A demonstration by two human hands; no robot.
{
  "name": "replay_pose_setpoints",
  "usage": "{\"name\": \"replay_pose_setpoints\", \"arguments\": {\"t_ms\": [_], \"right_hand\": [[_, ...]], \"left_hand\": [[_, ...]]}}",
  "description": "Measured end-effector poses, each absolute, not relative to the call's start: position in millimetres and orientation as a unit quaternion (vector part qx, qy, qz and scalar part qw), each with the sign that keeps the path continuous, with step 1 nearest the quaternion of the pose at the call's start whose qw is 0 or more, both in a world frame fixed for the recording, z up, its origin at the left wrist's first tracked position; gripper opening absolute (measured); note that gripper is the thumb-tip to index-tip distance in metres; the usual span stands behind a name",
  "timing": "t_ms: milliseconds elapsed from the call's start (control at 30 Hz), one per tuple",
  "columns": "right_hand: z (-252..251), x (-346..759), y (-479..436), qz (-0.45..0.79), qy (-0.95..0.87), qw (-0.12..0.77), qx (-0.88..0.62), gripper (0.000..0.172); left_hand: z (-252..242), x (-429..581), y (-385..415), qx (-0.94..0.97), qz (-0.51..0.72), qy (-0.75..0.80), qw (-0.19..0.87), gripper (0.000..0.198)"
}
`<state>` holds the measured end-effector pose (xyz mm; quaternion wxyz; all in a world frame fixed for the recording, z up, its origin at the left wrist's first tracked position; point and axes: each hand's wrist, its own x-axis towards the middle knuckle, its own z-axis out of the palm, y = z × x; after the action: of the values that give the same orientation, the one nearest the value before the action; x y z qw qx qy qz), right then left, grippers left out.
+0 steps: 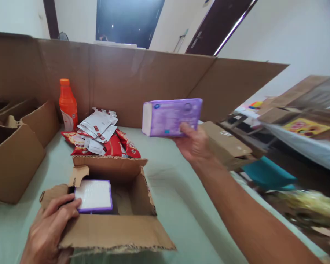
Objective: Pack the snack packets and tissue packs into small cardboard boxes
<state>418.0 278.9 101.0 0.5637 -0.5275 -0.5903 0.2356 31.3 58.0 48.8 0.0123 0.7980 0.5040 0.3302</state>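
Note:
My right hand [194,143] holds a purple pack of tissues [174,116] up above the table, thumb on its printed face and the other fingers behind. My left hand [53,222] grips the left side of an open cardboard box [118,231], with its fingertips over the edge against a second tissue pack [95,194]. That pack stands in the left part of the box, its white end with a purple border facing up. Bare cardboard shows in the right part of the box.
Behind the box lie red snack packets [115,145] and white sachets [97,124], beside an orange bottle [68,104]. Divided cardboard boxes [19,161] stand at left. A tall cardboard screen [121,80] runs along the back. More cardboard [224,143] lies at right.

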Motion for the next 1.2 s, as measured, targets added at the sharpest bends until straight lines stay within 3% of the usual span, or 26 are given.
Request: {"name": "replay_pose_setpoints", "arguments": {"t_ms": [100,233,500,833,1067,1200], "right_hand": [[128,394,210,0.338,-0.598,0.574,-0.445,0.058],[141,352,164,0.351,-0.716,0.456,-0.395,0.066],[164,341,141,0.090,-0.894,0.172,-0.404,0.053],[199,302,134,-0.016,-0.899,-0.052,-0.434,0.027],[157,295,141,0.011,-0.910,-0.122,-0.395,0.029],[138,303,135,0.018,-0.929,-0.065,-0.364,0.020]], "left_hand": [[43,33,62,0.798,0.353,0.489,0.011,0.052],[38,35,68,0.787,0.373,0.491,0.002,0.047],[55,43,66,0.785,0.382,0.488,-0.008,0.036],[54,40,69,0.783,0.371,0.500,0.007,0.036],[50,42,69,0.773,0.379,0.508,0.017,0.039],[48,39,72,0.786,0.377,0.489,0.025,0.038]]}}
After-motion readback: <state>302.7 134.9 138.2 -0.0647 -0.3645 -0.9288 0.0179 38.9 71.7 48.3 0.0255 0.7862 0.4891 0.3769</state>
